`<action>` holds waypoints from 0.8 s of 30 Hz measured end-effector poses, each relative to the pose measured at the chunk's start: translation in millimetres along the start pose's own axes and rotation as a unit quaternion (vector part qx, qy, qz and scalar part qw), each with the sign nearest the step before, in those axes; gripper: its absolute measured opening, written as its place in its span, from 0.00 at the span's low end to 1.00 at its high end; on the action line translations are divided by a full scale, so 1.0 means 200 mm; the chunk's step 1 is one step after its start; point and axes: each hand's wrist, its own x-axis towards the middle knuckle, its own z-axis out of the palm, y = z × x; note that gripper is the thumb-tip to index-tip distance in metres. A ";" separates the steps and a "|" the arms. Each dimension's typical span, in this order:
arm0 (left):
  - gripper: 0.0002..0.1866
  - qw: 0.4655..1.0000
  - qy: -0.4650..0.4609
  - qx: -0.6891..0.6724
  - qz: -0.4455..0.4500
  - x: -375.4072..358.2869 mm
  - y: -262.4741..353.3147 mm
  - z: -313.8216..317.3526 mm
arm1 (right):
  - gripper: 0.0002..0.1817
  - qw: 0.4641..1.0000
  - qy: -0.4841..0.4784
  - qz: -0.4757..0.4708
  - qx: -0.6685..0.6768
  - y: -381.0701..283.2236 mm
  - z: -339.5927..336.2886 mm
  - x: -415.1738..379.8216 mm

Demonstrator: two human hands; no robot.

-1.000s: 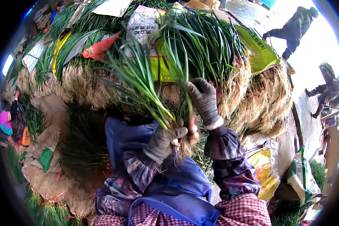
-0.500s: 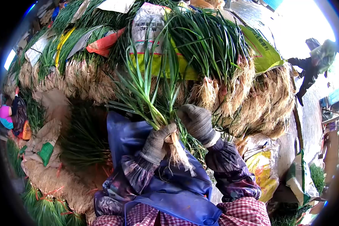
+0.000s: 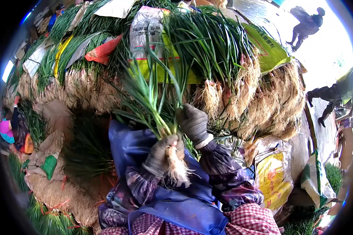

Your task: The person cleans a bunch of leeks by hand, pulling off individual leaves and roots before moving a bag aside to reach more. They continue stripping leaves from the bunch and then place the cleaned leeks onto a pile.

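Observation:
My left hand (image 3: 161, 154), in a grey knit glove, is closed around a small bunch of green onions (image 3: 157, 113) over my lap. Their pale, stringy roots (image 3: 178, 166) hang out below the fist, and the green leaves fan upward and away from me. Just right of the stems, my right hand (image 3: 193, 124), gloved the same way, is curled shut. A long green leaf (image 3: 172, 80) runs down into its fingers; the fingertips themselves are partly hidden. A blue apron (image 3: 133, 143) lies beneath both hands.
Ahead is a long heap of green onions (image 3: 211, 47), roots (image 3: 278, 100) facing me, with printed sacks (image 3: 147, 35) across it. Tied bundles (image 3: 51, 219) lie lower left. A yellow bag (image 3: 274, 180) is at right. One person (image 3: 8, 127) sits left; others (image 3: 308, 25) walk at upper right.
My right hand has shifted slightly left and up, closer to the stems. The bunch in my left hand has turned, its roots now hanging more steeply. People at the right have moved.

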 end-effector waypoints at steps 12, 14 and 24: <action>0.06 0.956 -0.257 0.052 0.130 -0.03 0.02 0.05 | 0.12 0.951 -0.141 0.102 -0.254 0.35 -0.06 -0.01; 0.12 0.983 -0.098 0.055 0.145 -0.03 0.04 0.02 | 0.13 0.933 -0.229 0.008 -0.278 0.35 -0.20 -0.07; 0.12 0.987 -0.045 0.116 0.101 0.13 0.03 0.00 | 0.14 0.915 0.125 0.087 -0.374 0.45 -0.58 0.28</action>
